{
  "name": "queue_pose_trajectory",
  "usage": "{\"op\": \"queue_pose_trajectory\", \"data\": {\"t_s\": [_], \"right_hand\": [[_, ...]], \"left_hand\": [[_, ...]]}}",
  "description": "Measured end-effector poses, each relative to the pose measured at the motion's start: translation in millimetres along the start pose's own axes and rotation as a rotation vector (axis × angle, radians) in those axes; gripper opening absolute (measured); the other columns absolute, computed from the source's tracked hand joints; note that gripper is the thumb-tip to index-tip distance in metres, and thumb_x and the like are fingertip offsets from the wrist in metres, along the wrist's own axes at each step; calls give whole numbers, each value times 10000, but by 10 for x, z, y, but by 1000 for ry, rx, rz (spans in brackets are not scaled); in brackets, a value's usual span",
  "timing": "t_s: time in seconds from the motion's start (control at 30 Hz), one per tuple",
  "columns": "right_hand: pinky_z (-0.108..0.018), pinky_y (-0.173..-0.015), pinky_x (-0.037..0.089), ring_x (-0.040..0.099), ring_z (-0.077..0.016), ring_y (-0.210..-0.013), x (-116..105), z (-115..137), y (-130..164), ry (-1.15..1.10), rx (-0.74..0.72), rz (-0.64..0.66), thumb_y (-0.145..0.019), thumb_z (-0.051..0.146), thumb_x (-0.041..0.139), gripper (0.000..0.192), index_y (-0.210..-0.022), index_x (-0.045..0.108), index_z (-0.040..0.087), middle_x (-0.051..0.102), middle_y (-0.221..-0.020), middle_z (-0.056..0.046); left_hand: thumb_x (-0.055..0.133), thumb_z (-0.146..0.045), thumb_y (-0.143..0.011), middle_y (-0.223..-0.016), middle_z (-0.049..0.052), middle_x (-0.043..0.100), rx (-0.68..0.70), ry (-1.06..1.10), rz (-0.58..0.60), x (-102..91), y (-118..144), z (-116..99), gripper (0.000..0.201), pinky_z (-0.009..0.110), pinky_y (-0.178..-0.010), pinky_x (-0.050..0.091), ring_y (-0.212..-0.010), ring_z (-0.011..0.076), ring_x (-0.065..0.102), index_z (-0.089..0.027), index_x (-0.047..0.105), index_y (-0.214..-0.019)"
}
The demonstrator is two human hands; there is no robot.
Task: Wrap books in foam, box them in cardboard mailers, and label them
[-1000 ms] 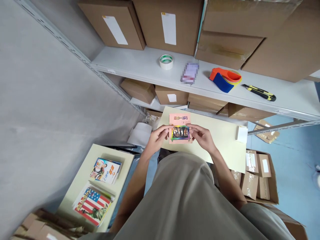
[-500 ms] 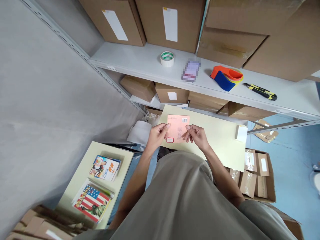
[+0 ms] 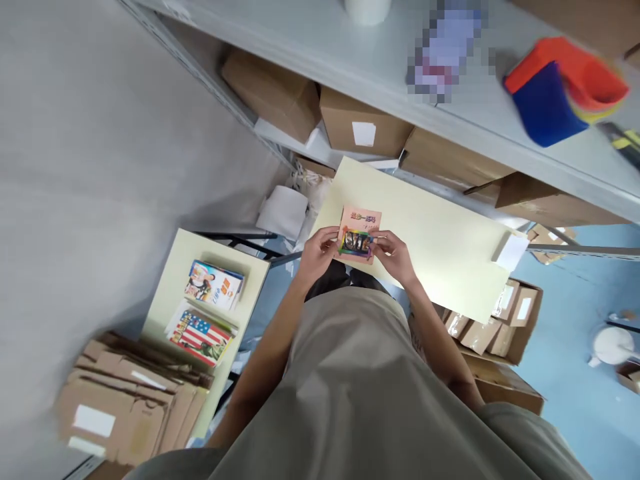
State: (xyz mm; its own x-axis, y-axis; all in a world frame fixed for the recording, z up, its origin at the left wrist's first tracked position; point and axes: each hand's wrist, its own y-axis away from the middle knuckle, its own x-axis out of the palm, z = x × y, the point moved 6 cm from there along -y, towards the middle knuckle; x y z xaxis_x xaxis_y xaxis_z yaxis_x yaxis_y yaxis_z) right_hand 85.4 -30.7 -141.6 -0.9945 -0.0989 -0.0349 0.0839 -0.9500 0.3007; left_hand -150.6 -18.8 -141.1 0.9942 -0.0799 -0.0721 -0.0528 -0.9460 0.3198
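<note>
A small pink booklet point(image 3: 361, 230) is held between both hands near the front edge of the pale yellow table point(image 3: 425, 237). Its face towards me shows a title and a dark picture in a rainbow-coloured frame. My left hand point(image 3: 320, 252) grips its left edge, the thumb in front. At the right edge, my right hand point(image 3: 393, 253) has its fingers closed on the booklet. Near the far right end of the table stands a white box or stack of cards point(image 3: 511, 251).
A side table point(image 3: 167, 280) at left bears two piles of books point(image 3: 215, 283). Flattened cartons point(image 3: 125, 407) lean below it. A shelf point(image 3: 310, 50) crosses above, holding a blurred phone-like object point(image 3: 447, 50) and a tape dispenser point(image 3: 560, 93). A box of parcels point(image 3: 525, 320) stands right.
The booklet has been turned over, from the side with a barcode to the side with a picture. My view has shifted down and closer to the shelf. Both hands still hold the booklet.
</note>
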Motion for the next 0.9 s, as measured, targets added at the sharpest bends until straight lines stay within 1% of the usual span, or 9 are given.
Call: {"op": "queue_pose_trajectory", "data": {"t_s": [0.13,0.23,0.27,0.4,0.5,0.6,0.7,0.8,0.9], "right_hand": [[-341,-746,633,783,-203,-756,146,-435,-323,59,136,31,-885,593,832,447,-1155,729,253,843,-935,-32],[-330,-710,615,756,-192,-686,243,-673,-725,185,180,-10,-926,521,799,366,-1164,736,251,829,-887,-26],[-326,-718,611,759,-191,-696,263,-725,-885,227,180,-40,-945,480,778,340,-1187,742,245,834,-905,-33],[-338,-779,631,787,-202,-774,270,-819,-1507,355,169,-170,-990,361,688,353,-1299,777,217,870,-1081,-89],[-395,-878,649,790,-232,-821,240,-800,-1766,569,180,-243,-979,329,702,345,-1274,833,205,863,-1249,-148],[-478,-981,635,791,-261,-818,297,-767,-1754,799,223,-260,-970,292,700,331,-1232,861,169,844,-1277,-208],[-471,-898,652,801,-272,-802,506,-715,-1605,860,188,-267,-1014,347,628,360,-1207,861,152,840,-1232,-219],[-425,-802,668,817,-274,-817,912,-695,-1546,809,133,-210,-1053,451,576,410,-1168,853,173,856,-1181,-195],[-411,-838,684,837,-279,-912,1519,-744,-1712,801,128,-41,-1097,477,537,427,-1205,834,190,860,-1214,-180]], "left_hand": [[869,-615,-895,-1173,143,874,-124,-31,-8,-44,-419,495,522,330,-728,658,-923,264,813,-172,865,-1171],[816,-378,-946,-1229,154,858,-122,-151,-19,-111,-853,714,329,374,-858,683,-1005,283,815,-171,881,-1193],[781,-294,-950,-1265,164,846,-104,-198,-18,-127,-1015,764,315,391,-922,681,-1056,291,813,-166,876,-1222],[659,-104,-924,-1416,198,788,-18,-267,36,-94,-1635,935,442,450,-1138,619,-1291,326,758,-128,830,-1331],[660,-70,-909,-1494,206,755,6,-207,81,-57,-1911,1095,505,468,-1184,592,-1380,343,716,-121,793,-1393],[690,-117,-944,-1507,191,752,-7,-155,26,-216,-1917,1303,472,500,-1228,565,-1429,360,687,-150,783,-1406],[689,-157,-980,-1479,197,763,-107,-115,-91,-618,-1708,1607,405,512,-1241,549,-1412,361,698,-156,793,-1371],[699,-119,-956,-1415,192,798,-365,-123,-173,-1128,-1418,2041,331,522,-1249,531,-1377,360,727,-159,818,-1262],[696,-88,-945,-1381,185,817,-633,-130,-213,-1574,-1183,2481,279,501,-1227,536,-1350,355,749,-155,816,-1188]]}}
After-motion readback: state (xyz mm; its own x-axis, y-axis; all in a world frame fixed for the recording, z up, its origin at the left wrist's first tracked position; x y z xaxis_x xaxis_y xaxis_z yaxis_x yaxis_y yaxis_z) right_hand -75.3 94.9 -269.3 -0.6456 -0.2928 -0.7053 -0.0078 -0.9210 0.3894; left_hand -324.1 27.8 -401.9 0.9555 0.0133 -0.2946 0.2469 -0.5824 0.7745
